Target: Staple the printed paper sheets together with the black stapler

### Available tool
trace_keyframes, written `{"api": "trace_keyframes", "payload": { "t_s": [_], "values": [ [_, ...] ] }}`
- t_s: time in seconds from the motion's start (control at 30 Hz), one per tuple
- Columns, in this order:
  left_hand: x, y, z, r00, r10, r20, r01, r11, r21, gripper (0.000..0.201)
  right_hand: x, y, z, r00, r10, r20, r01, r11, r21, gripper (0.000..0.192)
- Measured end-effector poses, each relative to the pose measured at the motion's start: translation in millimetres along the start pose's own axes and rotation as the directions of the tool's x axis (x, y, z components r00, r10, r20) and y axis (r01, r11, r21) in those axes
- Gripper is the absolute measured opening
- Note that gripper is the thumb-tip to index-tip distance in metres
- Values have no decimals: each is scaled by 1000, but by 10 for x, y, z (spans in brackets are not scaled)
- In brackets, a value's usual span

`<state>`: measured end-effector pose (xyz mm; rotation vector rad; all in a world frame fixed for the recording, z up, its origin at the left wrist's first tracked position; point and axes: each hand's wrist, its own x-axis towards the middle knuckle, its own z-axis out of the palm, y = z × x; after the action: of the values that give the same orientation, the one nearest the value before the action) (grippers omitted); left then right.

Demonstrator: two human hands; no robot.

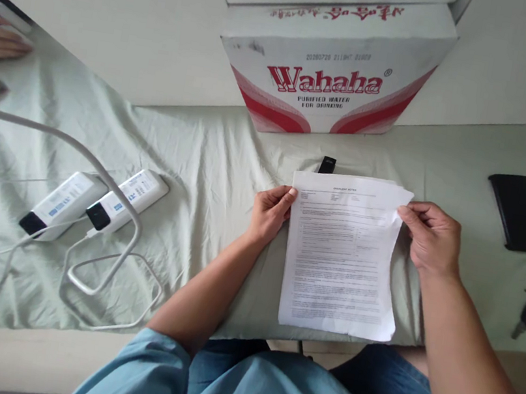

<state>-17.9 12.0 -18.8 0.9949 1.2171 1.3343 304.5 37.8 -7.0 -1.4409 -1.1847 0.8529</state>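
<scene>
Left hand [269, 213] pinches left edge of printed sheets [343, 255]; right hand [429, 238] pinches right edge near top corner. Sheets lie on pale green cloth [217, 170], bottom at table's near edge. Carton [334, 69] behind reads "Wahaha, purified water for drinking". Open cloth either side; black phone [520, 212] right, two power banks [94, 201] left.

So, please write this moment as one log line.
left hand: holds printed sheets | right hand: holds sheets | phone: right
</scene>
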Motion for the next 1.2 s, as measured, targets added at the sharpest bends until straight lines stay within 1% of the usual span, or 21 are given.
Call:
{"api": "trace_keyframes", "payload": {
  "t_s": [0.2,0.4,0.53,0.63,0.73,0.77,0.83,0.9,0.93,1.0,1.03,1.1,1.13,1.2],
  "values": [
    [-5,20,17,1000,2,-1,-2,1000,11,59,-5,-28,27,1000,28,-12,-28,999,43,33],
    [-18,46,10,1000,-16,3,16,999,50,62,-14,-34,41,999,48,-4,-48,998,38,26],
    [-27,59,5,1000,4,-6,-3,996,84,62,-23,-50,56,998,60,10,-60,997,39,27],
    [-30,72,7,1000,20,-24,-16,991,136,63,-23,-44,59,999,17,34,-15,998,-59,26],
    [-29,84,14,999,43,-22,-38,983,179,62,-5,-21,56,995,-29,92,52,967,-248,23],
    [-28,88,17,999,50,-18,-46,981,191,62,4,-10,55,995,-39,96,67,951,-301,22],
    [-26,100,23,998,62,-15,-57,976,208,62,24,15,53,996,-60,60,77,933,-351,24],
    [-24,113,26,997,73,-15,-67,972,224,62,42,35,52,998,-62,17,64,951,-304,36],
    [-23,118,26,997,77,-16,-71,970,233,62,49,38,53,999,-38,26,43,968,-246,42],
    [-20,122,20,997,75,-21,-67,966,248,62,57,25,58,994,54,100,-45,995,-90,52],
    [-17,119,14,998,65,-27,-56,967,247,61,57,6,61,983,109,150,-108,994,-14,54],
    [-13,103,1,999,21,-37,-13,977,213,57,50,-47,63,952,194,235,-220,971,91,53],
    [-12,92,-5,999,-8,-37,14,984,180,54,43,-78,59,942,214,258,-251,961,117,50],
    [-11,73,-11,998,-60,-24,62,993,100,50,22,-134,42,935,224,277,-267,955,130,46]
  ]
}}
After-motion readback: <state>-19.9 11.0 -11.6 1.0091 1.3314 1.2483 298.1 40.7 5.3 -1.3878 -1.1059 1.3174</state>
